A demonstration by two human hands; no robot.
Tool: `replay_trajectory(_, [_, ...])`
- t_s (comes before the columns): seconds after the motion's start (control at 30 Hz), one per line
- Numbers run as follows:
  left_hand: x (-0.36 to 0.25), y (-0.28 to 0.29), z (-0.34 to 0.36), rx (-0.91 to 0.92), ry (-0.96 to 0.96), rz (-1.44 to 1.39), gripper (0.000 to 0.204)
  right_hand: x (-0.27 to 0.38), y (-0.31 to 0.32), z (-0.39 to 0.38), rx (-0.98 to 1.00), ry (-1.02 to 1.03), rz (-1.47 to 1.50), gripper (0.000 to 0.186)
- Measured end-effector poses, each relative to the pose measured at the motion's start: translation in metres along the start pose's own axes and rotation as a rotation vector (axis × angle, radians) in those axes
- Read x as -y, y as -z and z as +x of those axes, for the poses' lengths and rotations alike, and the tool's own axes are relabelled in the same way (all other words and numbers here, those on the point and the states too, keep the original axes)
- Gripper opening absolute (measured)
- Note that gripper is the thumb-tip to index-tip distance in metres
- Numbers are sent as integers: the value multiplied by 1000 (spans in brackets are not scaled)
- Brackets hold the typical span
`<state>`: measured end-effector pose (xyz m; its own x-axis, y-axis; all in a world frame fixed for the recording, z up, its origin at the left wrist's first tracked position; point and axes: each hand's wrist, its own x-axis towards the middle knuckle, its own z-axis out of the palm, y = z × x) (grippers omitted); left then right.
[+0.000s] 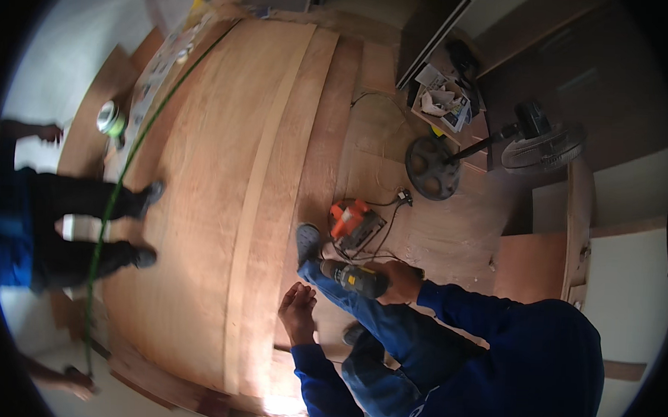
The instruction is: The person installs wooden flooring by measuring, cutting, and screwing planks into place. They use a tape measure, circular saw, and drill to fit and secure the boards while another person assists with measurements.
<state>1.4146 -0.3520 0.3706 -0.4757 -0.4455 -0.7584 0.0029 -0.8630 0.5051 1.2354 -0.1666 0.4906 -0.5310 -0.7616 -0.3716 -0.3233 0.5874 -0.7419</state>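
Observation:
My right hand [400, 284] grips a dark cordless drill [362, 283] with a yellow patch, held over my jeans-clad leg with its front pointing left. Just left of it, my left hand [297, 308] is raised with fingers curled together at the tips; whatever they hold, if anything, is too small to make out. Below both hands lie long plywood boards [231, 167]. My shoe [308, 241] rests beside an orange power saw [348, 222] with a dark cord.
At left stands another person [65, 226], whose hand [80, 384] is at a long green strip [153, 117] crossing the boards. A pedestal fan [429, 168], a shelf with papers [446, 109] and a leaning wood panel [533, 266] are at right. Cords trail over the floor.

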Motion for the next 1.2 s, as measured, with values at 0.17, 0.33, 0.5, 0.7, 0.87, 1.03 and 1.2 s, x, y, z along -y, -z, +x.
replay_trajectory(0.17, [-58,-95,78,207,162,-168,16,25,32,57,-59,69,132,56])
replay_trajectory(0.33, [-95,-173,143,176,307,-277,16,43,68,127,-72,-55,190,54])
replay_trajectory(0.5, [-127,-228,182,208,132,216,11,47,100,174,-182,-136,246,51])
replay_trajectory(0.7, [-155,-267,204,274,186,326,8,47,113,206,-216,-216,250,50])
replay_trajectory(0.87, [-172,-270,224,310,51,655,20,51,109,228,-169,-322,262,51])
replay_trajectory(1.03, [-185,-261,283,178,402,285,15,60,104,263,-135,-378,288,61])
replay_trajectory(1.2, [-203,-242,344,627,-502,1722,19,63,80,318,-157,-485,172,62])
